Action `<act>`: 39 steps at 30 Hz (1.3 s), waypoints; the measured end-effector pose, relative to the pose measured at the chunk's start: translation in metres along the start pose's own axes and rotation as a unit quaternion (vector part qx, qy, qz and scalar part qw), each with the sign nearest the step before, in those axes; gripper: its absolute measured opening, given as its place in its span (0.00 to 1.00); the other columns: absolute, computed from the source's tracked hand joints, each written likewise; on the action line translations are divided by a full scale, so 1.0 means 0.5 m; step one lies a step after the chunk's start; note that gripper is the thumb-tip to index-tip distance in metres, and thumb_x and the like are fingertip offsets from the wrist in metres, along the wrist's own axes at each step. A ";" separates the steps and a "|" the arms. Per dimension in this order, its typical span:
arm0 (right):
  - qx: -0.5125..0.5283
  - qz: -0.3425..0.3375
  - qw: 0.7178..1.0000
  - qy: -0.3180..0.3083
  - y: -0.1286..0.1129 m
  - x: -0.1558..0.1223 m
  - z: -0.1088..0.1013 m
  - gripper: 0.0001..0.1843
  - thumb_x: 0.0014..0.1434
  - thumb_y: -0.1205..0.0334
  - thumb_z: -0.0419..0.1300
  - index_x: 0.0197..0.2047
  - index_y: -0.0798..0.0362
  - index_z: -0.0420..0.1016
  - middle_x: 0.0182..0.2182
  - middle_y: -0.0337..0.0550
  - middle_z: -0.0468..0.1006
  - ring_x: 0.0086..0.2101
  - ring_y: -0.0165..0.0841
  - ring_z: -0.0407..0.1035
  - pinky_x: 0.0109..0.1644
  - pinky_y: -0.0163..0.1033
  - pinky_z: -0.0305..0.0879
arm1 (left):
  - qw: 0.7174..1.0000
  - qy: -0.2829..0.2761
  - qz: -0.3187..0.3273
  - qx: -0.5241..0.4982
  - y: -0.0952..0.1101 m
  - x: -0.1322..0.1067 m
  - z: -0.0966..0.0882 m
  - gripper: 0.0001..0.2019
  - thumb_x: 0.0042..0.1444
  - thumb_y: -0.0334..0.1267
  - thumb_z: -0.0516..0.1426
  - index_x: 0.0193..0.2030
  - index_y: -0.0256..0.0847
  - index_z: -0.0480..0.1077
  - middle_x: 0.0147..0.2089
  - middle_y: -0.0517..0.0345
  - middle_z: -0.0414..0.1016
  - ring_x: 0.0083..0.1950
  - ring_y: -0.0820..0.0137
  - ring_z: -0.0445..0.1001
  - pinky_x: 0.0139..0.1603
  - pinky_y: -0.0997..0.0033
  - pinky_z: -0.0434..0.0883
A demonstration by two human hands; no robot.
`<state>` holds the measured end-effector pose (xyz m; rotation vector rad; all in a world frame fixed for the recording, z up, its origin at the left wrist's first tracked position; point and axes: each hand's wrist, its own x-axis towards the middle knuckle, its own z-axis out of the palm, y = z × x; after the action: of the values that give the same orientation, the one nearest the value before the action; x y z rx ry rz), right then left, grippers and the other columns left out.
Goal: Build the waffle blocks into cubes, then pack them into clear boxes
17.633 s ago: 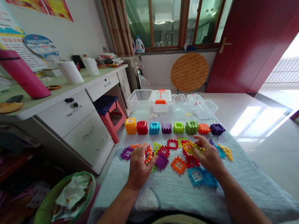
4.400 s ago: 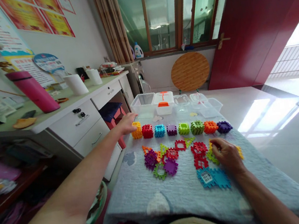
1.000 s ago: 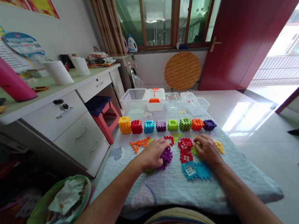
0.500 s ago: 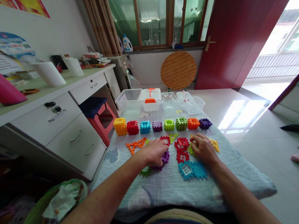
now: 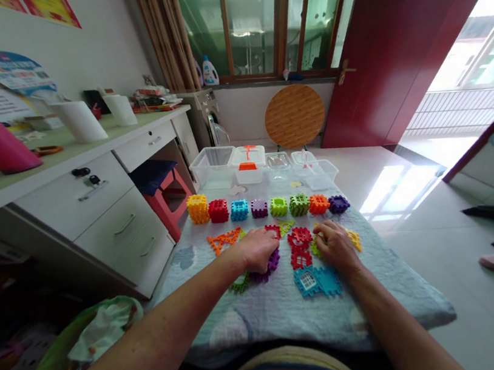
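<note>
My left hand (image 5: 260,249) is bent over purple interlocking tiles (image 5: 268,269), its fingers closed at their upper edge. The fingertips are partly hidden. A red tile (image 5: 273,231) lies just beyond it, and a green tile (image 5: 241,283) shows under the forearm. My right hand (image 5: 336,246) has its fingers curled down on a yellow-green tile (image 5: 315,249), mostly covered by the hand. Left of that hand lie joined red tiles (image 5: 302,257), with joined blue tiles (image 5: 318,281) nearer me. Yellow tiles (image 5: 354,239) stick out on its right side.
Beyond my hands runs a row of coloured tile cubes, from a yellow stack (image 5: 198,209) to a dark purple one (image 5: 338,203). Orange triangle tiles (image 5: 224,241) lie at left. Clear plastic boxes (image 5: 213,168) stand at the far end of the cloth-covered table (image 5: 289,326).
My left hand has shifted slightly, and more of the purple tiles now shows beneath it. My right hand stays in place.
</note>
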<state>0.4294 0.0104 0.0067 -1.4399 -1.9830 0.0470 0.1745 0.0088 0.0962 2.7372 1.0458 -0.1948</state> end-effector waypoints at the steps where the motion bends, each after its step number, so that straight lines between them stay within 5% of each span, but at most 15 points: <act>1: 0.001 0.000 1.000 0.001 0.000 0.000 0.000 0.07 0.55 0.67 0.53 0.32 0.50 0.73 0.33 0.44 0.73 0.38 0.37 0.67 0.46 0.42 0.61 | 1.000 0.001 0.002 -0.002 0.000 0.000 0.001 0.16 0.37 0.29 0.61 0.37 0.41 0.72 0.48 0.46 0.74 0.49 0.54 0.71 0.48 0.58 0.69; 8: 0.001 0.001 1.000 -0.004 -0.002 0.001 -0.003 0.07 0.55 0.66 0.53 0.32 0.50 0.73 0.34 0.44 0.74 0.38 0.37 0.67 0.46 0.43 0.61 | 0.994 0.092 -0.004 -0.064 -0.046 0.007 -0.022 0.18 0.38 0.32 0.61 0.41 0.39 0.71 0.42 0.49 0.73 0.45 0.57 0.71 0.47 0.61 0.69; 14: 0.003 0.001 1.000 -0.004 -0.006 -0.001 -0.005 0.08 0.56 0.67 0.53 0.33 0.51 0.73 0.34 0.45 0.74 0.38 0.37 0.67 0.46 0.43 0.61 | 0.958 0.194 -0.039 -0.205 -0.111 0.019 -0.052 0.22 0.39 0.32 0.63 0.46 0.37 0.70 0.45 0.52 0.72 0.45 0.63 0.72 0.49 0.64 0.70; 20: 0.000 0.002 1.000 -0.004 -0.004 -0.002 -0.004 0.07 0.56 0.67 0.53 0.33 0.51 0.73 0.34 0.44 0.74 0.38 0.37 0.67 0.45 0.42 0.61 | 0.914 0.198 -0.036 -0.352 -0.102 0.010 -0.034 0.27 0.43 0.38 0.65 0.52 0.37 0.67 0.46 0.53 0.74 0.46 0.65 0.74 0.51 0.64 0.71; 31: 0.000 0.004 1.000 -0.001 -0.008 -0.002 -0.003 0.07 0.56 0.68 0.53 0.33 0.50 0.73 0.33 0.43 0.73 0.38 0.37 0.66 0.45 0.42 0.60 | 0.974 0.157 -0.035 -0.158 -0.014 0.033 0.028 0.23 0.42 0.33 0.61 0.48 0.38 0.69 0.47 0.50 0.72 0.47 0.60 0.72 0.49 0.64 0.70; 35: 0.001 0.006 1.000 -0.005 -0.007 -0.002 -0.002 0.08 0.56 0.68 0.53 0.32 0.50 0.73 0.33 0.43 0.73 0.38 0.37 0.66 0.45 0.42 0.60 | 0.968 0.188 -0.027 -0.165 -0.022 0.038 0.018 0.23 0.42 0.33 0.60 0.49 0.38 0.68 0.46 0.50 0.72 0.47 0.61 0.72 0.50 0.65 0.70; 39: 0.003 0.004 1.000 -0.001 -0.010 -0.002 -0.004 0.08 0.56 0.68 0.53 0.32 0.50 0.73 0.33 0.43 0.73 0.38 0.37 0.66 0.45 0.41 0.60 | 0.957 0.241 -0.049 -0.155 -0.073 0.035 -0.021 0.22 0.43 0.33 0.61 0.48 0.39 0.69 0.45 0.52 0.72 0.46 0.63 0.72 0.49 0.66 0.70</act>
<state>0.4264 0.0070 0.0097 -1.4455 -1.9764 0.0572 0.1638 0.0491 0.0978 2.4945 1.2037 0.6019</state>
